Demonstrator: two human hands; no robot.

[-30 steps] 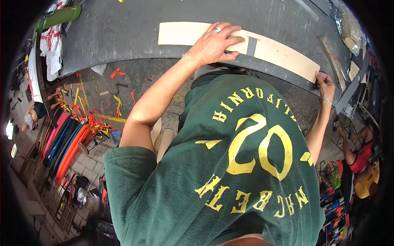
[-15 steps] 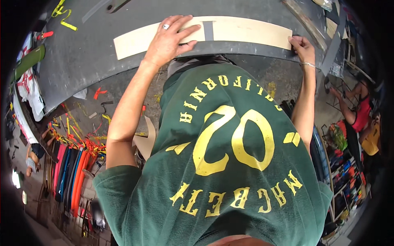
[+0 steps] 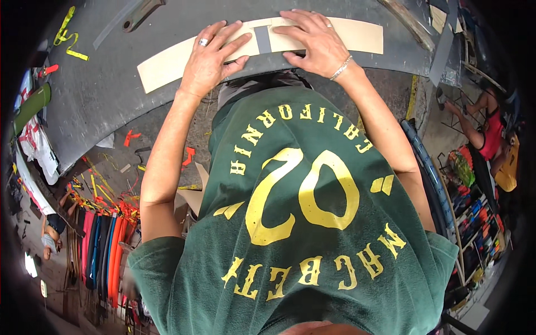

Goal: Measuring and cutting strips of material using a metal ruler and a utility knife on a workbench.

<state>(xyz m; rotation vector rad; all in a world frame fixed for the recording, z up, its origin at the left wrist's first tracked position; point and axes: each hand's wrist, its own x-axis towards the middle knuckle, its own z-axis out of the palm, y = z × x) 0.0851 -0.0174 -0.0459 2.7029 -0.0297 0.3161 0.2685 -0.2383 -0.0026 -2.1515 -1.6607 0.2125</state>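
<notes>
A long tan cardboard strip (image 3: 162,64) lies along the near edge of a grey worktable (image 3: 100,95). A grey band (image 3: 262,40) crosses the strip near its middle. My left hand (image 3: 212,58) lies flat on the strip just left of that band, fingers spread, a ring on one finger. My right hand (image 3: 312,42) presses flat on the strip just right of the band, with a ring and a bracelet at the wrist. Neither hand grips anything. My green printed shirt fills the lower middle of the view.
Yellow scraps (image 3: 68,39) and a dark metal tool (image 3: 139,12) lie on the table's far left. Rolls of coloured material (image 3: 103,251) and red and yellow offcuts (image 3: 131,137) litter the floor at left. A seated person (image 3: 483,131) is at right, by shelves (image 3: 474,218).
My right hand came in from the strip's right end to its middle, beside the grey band. My left hand stayed on the strip. The view shifted, bringing the table closer.
</notes>
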